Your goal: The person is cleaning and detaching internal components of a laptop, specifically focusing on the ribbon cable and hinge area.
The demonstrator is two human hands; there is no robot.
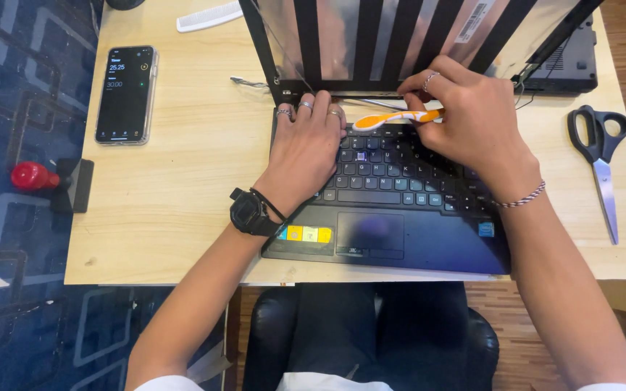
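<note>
Clearly, risk to the keys: a keycap could be lifted or popped off if the toothbrush (394,118) is dragged hard along the top row of the keyboard (393,170), since the bristle end lies right at the gap between the keys and the hinge.
Risk to the screen: the laptop (400,239) could be rocked backward if too much weight is put on the left hand (304,148) near the hinge; the lid (371,36), covered with a reflective sheet crossed by dark strips, stands close behind both hands.
Risk of slipping: the brush could be twisted out of the pinch if it is pushed sideways, because it is held only near its handle end.
Right hand (472,123): curled closed, the orange and white toothbrush is gripped between thumb and fingers, the brush lying roughly level and pointing toward the left hand.
Left hand: spread nearly flat, nothing is held; the palm is pressed on the left part of the keyboard, with the ringed fingertips touching the strip below the hinge.
Toothbrush position: above the top key row, between the two hands, its head just beside the left fingertips.
Surroundings: a smartphone (126,94) with a lit screen is seen well to the left on the wooden desk (182,188), black-handled scissors (601,163) well to the right, a white comb (208,16) at the far edge.
</note>
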